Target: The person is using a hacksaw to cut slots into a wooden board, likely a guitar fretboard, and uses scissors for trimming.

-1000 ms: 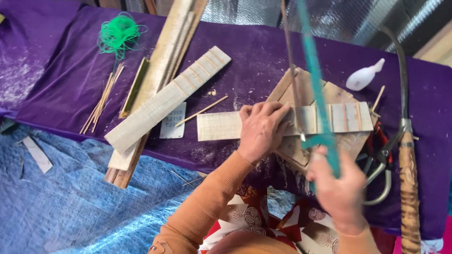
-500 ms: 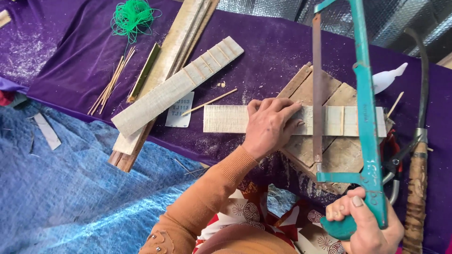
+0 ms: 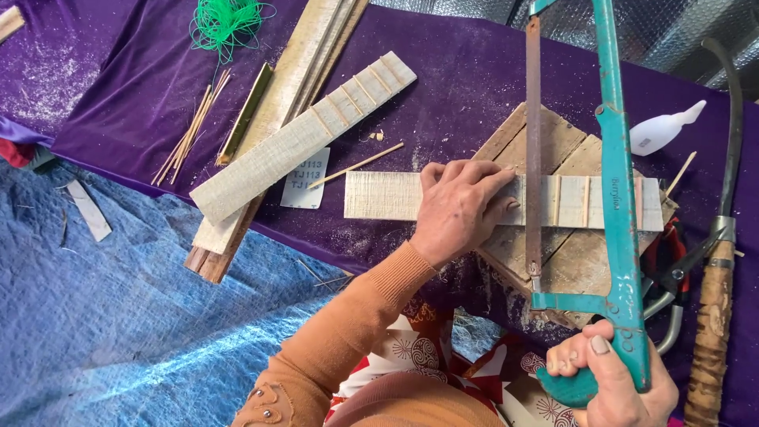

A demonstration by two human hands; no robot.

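On the wooden block that sits on the purple cloth, in the head view, we see a pale slotted wooden strip lying crosswise. Our left hand presses flat on the strip just left of the block's middle, fingers spread and resting on the wood rather than wrapped round it. Our right hand is clamped round the handle of a teal hacksaw, near the block's closer edge, with the rusty blade crossing the strip right beside our left fingertips.

We judge the main risk to be those fingertips: they sit touching or almost touching the blade, so a skip out of the kerf could catch them. The strip is held only by palm pressure, so it may slide or twist and spoil the slot spacing. The strip's right end overhangs the block, so it could chatter.

Of containers we see only a small white squeeze bottle lying on its side beyond the block's right corner; we cannot tell what it holds. To the block's left lie a second slotted strip, thin bamboo sticks and green cord; to the block's right lies a bark-handled tool.
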